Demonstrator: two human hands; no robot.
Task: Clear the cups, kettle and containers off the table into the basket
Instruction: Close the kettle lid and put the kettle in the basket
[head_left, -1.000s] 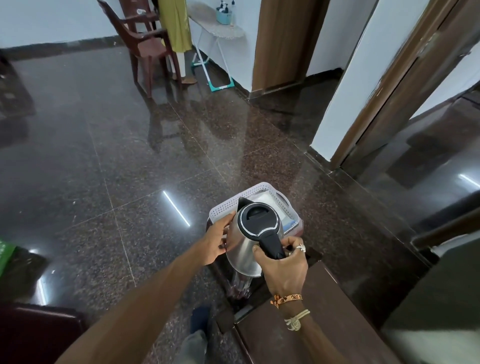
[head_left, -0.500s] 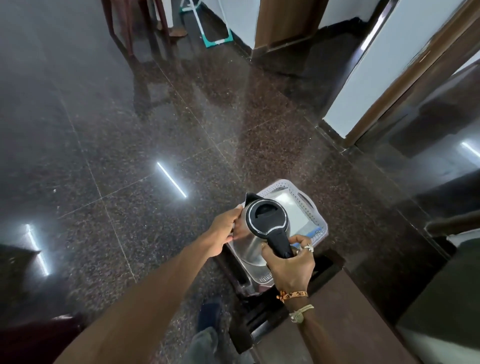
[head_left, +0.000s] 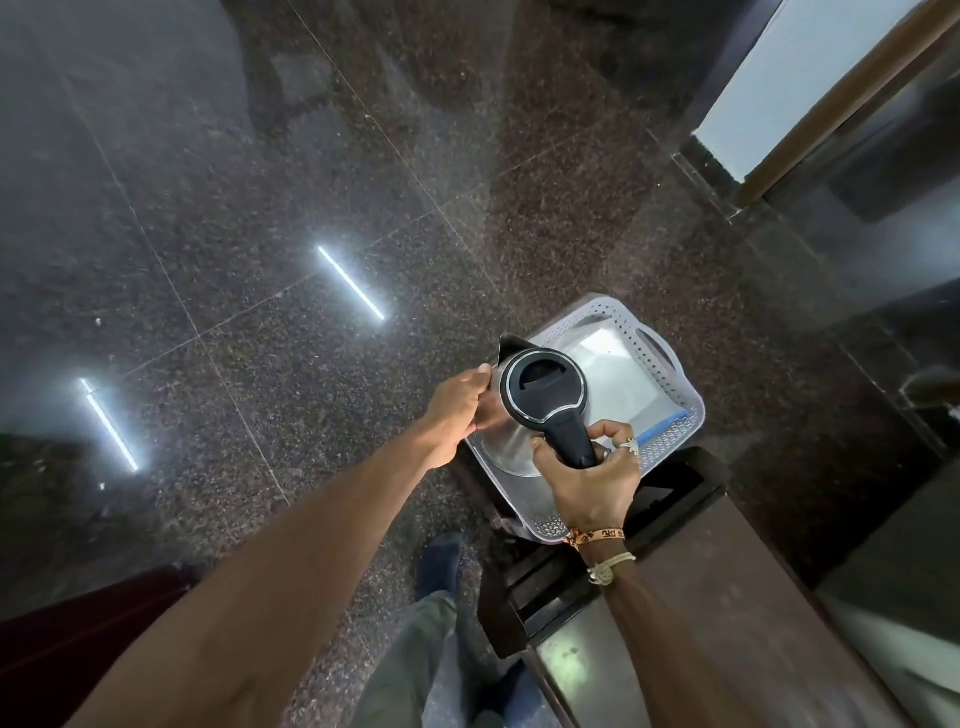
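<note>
A steel kettle (head_left: 506, 441) with a black lid and handle hangs upright over the near left part of a white perforated basket (head_left: 670, 431) that stands on the floor. My right hand (head_left: 592, 478) grips the kettle's black handle. My left hand (head_left: 457, 410) presses against the kettle's left side, fingers curved along the steel. Inside the basket lie a flat shiny container (head_left: 618, 374) and a blue strip (head_left: 662, 420). Whether the kettle's base touches the basket is hidden.
A dark wooden table (head_left: 727, 597) runs from the basket's near edge toward the bottom right. Polished dark granite floor (head_left: 260, 234) spreads left and ahead. A white wall with a brown door frame (head_left: 810, 119) rises at the upper right. My legs (head_left: 431, 644) stand below.
The kettle has dropped lower over the basket, with both hands staying on it. My view has tilted down, so the chair and far wall are gone.
</note>
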